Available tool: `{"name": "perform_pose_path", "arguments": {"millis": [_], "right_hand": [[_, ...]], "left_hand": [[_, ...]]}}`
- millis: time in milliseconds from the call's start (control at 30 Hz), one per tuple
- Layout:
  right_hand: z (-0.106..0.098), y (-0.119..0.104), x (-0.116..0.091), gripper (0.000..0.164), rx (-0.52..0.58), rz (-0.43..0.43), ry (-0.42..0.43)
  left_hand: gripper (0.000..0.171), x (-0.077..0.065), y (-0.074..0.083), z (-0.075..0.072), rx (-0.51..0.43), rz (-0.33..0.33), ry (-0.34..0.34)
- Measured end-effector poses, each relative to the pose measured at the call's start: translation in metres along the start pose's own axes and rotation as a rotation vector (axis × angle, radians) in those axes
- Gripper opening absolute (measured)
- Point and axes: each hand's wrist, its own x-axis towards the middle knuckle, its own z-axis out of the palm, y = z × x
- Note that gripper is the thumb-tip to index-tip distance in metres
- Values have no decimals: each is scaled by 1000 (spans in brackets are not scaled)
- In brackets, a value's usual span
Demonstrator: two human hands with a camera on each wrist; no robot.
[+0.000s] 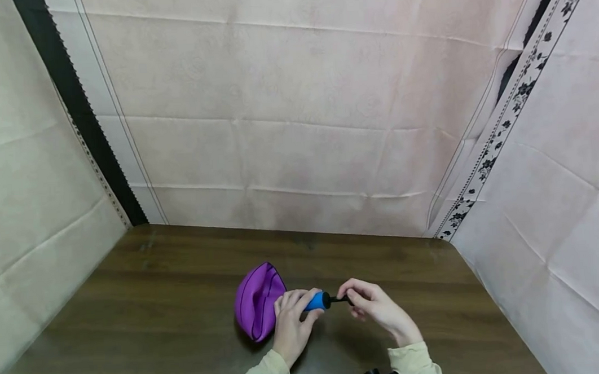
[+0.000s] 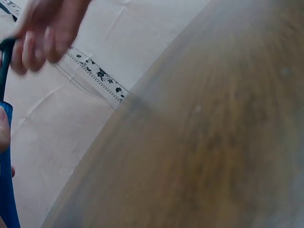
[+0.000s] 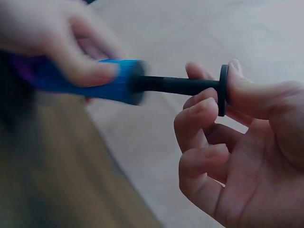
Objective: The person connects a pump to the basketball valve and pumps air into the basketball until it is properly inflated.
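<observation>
**Over the table (image 1: 184,306), a blue pump (image 1: 314,302) with its rod (image 3: 180,86) out**

Just right of a dented purple ball (image 1: 255,302), the pump lies crosswise between the hands. The left hand (image 1: 292,318) is wrapped round the barrel (image 3: 127,78), close by the ball; whether it touches the ball, or the pump joins it, I cannot tell. The right hand (image 1: 379,310) pinches the black handle (image 3: 223,90), thumb on its outer face, fingers curled behind it beside the rod.

The pump looks like light, hollow plastic: stiff in the barrel, perhaps slippery where smooth. The slim rod seems the part most easily bent, so a straight pull or push along its line would suit it. Best holds would be a full grip round the barrel and finger and thumb on the handle. The ball looks soft and light, slack enough to fold if squeezed.

The table is brown, wood-grained and faintly glossy. Creased pale cloth (image 1: 286,125) walls it at the back and both sides, with a dark strip (image 1: 82,108) at the left corner and a floral border (image 1: 509,108) at the right.
</observation>
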Motion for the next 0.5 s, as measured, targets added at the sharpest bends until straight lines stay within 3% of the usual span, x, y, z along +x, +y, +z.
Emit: {"name": "perform_pose_path", "arguments": {"millis": [100,300,500], "right_hand": [[7,5,8,32,1,36,-11],[8,-8,7,32,35,109,82],[-9,-36,-21,23,103,34,228]], "left_hand": [[36,1,1,-1,26,20,3],[39,3,3,-7,83,16,30],[41,4,2,-9,56,18,33]]}}
